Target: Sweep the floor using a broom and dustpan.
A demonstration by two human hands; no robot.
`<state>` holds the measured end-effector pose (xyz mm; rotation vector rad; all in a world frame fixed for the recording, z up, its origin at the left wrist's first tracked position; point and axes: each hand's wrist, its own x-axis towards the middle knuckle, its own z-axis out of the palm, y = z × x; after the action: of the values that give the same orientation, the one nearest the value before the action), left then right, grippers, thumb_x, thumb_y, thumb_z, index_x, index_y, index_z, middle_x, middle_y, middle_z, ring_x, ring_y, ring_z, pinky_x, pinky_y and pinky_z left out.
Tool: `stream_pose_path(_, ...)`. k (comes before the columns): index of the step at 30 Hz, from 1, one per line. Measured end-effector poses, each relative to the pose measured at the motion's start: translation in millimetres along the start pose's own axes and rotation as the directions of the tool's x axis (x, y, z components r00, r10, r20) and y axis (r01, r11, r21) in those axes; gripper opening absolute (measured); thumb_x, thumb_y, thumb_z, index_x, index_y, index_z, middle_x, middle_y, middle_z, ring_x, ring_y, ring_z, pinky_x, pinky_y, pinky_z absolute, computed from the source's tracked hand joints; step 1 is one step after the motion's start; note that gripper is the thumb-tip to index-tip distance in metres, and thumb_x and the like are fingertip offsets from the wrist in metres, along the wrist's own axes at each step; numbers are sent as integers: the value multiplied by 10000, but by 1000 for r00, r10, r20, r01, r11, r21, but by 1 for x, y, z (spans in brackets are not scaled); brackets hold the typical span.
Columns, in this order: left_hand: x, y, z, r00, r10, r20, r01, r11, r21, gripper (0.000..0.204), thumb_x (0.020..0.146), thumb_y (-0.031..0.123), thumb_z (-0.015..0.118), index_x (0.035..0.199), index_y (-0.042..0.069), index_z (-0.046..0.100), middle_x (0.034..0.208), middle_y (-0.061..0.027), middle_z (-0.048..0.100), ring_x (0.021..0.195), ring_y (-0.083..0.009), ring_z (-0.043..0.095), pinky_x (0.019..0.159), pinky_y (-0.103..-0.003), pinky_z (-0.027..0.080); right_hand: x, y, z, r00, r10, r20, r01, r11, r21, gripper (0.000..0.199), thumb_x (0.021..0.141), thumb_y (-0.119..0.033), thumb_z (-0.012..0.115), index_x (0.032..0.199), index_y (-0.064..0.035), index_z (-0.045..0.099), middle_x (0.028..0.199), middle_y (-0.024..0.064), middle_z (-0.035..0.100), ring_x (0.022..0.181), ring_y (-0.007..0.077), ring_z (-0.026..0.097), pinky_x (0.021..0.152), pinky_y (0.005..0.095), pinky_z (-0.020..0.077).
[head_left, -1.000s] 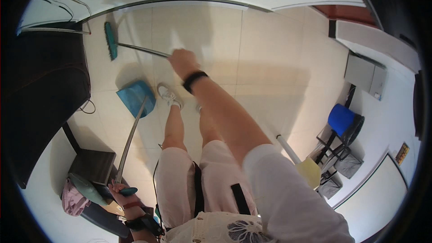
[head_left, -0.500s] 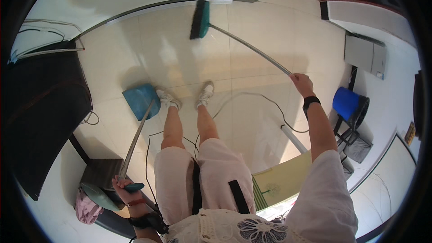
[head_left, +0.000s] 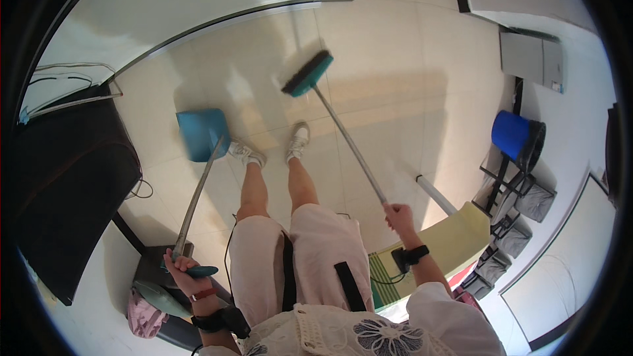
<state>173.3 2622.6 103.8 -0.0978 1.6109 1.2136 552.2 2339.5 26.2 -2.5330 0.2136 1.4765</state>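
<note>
My right hand [head_left: 399, 218] is closed round the grey metal handle of a broom [head_left: 311, 76]. Its teal head with dark bristles is on or just over the tiled floor, ahead of my feet and tilted at an angle. At my left side, my left hand [head_left: 185, 270] grips the top of a long-handled dustpan [head_left: 202, 133], where the grip is dark teal. The blue pan is by my left shoe [head_left: 246, 152]. A stretch of beige floor separates the broom head from the pan.
A blue bin [head_left: 511, 133] with a black liner stands by the right wall, below a pale grey cabinet [head_left: 531, 59]. A yellow-green table [head_left: 455, 237] is close on my right. To the left are a large black panel [head_left: 72, 184] and a pink cloth [head_left: 144, 314].
My right hand has drawn nearer my body, pulling the broom head away from the far wall toward my feet and turning it. The dustpan has shifted slightly away from me.
</note>
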Motion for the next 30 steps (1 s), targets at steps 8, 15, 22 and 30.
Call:
stream_pose_path(8,-30,-23,32,994,60,87,-81,962,260,284,818,269,518,1058,125,470,553,62,324,426,-7,320,370,-134,317,130,-127,25,958,-264,-108,267,963,15,456,803,-372,448,549,4,503,450,104,473,386,200,468,388,337,371)
stream_pose_path(15,-41,-36,44,979,85,187,-158,894,419,318,817,297,517,1085,132,474,538,70,297,420,-5,287,366,-139,281,86,47,59,942,-321,-98,310,944,-115,459,803,-413,438,594,-19,546,448,82,497,396,168,507,396,316,400)
stream_pose_path(22,-53,-46,52,970,123,210,-208,866,454,287,821,284,517,1053,119,483,495,71,339,385,1,288,348,-141,244,34,11,-14,995,-98,-10,97,969,229,320,790,-304,519,611,-43,567,443,26,479,339,96,441,316,245,349)
stream_pose_path(30,-69,-56,65,971,101,218,-195,860,472,277,829,272,505,1056,116,472,489,71,347,373,-1,294,332,-148,235,147,-125,18,981,-155,-120,181,952,247,470,818,-369,438,483,-42,483,400,62,445,356,158,447,363,307,356)
